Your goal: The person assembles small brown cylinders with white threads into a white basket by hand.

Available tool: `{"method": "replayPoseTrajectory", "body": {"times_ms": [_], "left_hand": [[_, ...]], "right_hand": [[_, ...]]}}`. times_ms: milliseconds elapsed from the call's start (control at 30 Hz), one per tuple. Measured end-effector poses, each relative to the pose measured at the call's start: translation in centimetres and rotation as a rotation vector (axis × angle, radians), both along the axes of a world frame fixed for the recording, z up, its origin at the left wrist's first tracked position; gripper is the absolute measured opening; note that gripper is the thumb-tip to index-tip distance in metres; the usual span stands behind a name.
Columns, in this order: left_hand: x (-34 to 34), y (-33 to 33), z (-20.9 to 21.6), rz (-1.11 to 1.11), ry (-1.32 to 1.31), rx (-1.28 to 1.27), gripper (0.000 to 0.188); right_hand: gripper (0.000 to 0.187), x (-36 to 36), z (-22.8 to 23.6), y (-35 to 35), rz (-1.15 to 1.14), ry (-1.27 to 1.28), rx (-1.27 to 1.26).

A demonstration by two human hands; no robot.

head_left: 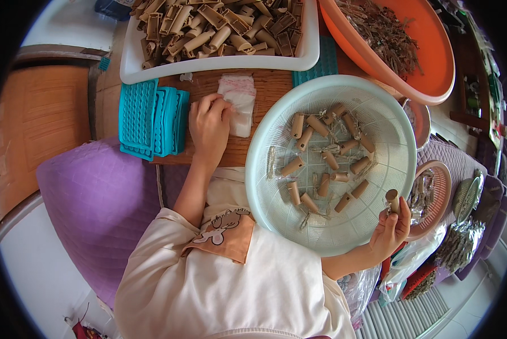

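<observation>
My right hand (390, 229) is raised at the near right rim of a pale green mesh basket (265, 192). Its fingers are closed round a small tan cylinder (393, 201), held upright. More tan cylinders (292, 165) lie scattered in the basket, some with clear, stringy bits attached. On the wooden table (202, 152), my left hand (209, 127) has its fingers curled together at the left edge of a stack of thin white sheets or bags (241, 107). Whatever its fingertips pinch, if anything, is hidden.
Teal ridged trays (140, 121) are stacked left of my left hand. A white bin (219, 66) of tan half-shell pieces stands at the back. Back right is an orange basin (443, 73) of dark shreds. A pink basket (443, 198) sits at the right, a purple quilted cover (95, 198) at the left.
</observation>
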State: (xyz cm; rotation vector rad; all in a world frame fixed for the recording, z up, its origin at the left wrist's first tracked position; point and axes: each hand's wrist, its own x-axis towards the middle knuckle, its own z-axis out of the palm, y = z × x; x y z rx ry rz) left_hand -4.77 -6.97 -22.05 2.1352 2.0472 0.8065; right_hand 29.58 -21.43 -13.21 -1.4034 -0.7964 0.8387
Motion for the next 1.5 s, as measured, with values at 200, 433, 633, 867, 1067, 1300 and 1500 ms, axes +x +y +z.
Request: {"method": "replayPoseTrajectory", "body": {"times_ms": [200,433,633,867,1067,1300,1500], "left_hand": [[1.1,0.0,0.8,0.114,-0.281,-0.207,0.029],[0.9,0.6,1.5,0.173,-0.474,-0.302,0.038],[-0.3,0.7,2.2,-0.015,-0.173,-0.060,0.016],[0.5,-2.1,9.5,-0.004,-0.386,-0.203,0.014],[2.6,-3.0,11.3,-0.217,-1.029,-0.508,0.034],[5.2,-4.0,11.7,-0.417,-1.017,-0.686,0.038],[6.2,-3.8,11.5,-0.507,-0.995,-0.700,0.041]], "right_hand": [[0.041,-0.1,0.3,0.2,0.018,0.104,-0.004],[0.036,0.1,0.4,0.4,-0.017,0.092,0.008],[0.035,-0.6,1.8,1.2,-0.036,-0.111,0.007],[0.027,-5.1,4.1,3.6,-0.116,-0.562,0.132],[0.033,-9.5,6.1,4.5,0.204,-0.864,0.300],[0.034,-9.6,4.9,4.6,0.212,-0.907,0.344],[0.032,-9.5,4.0,4.6,0.174,-0.906,0.380]]}}
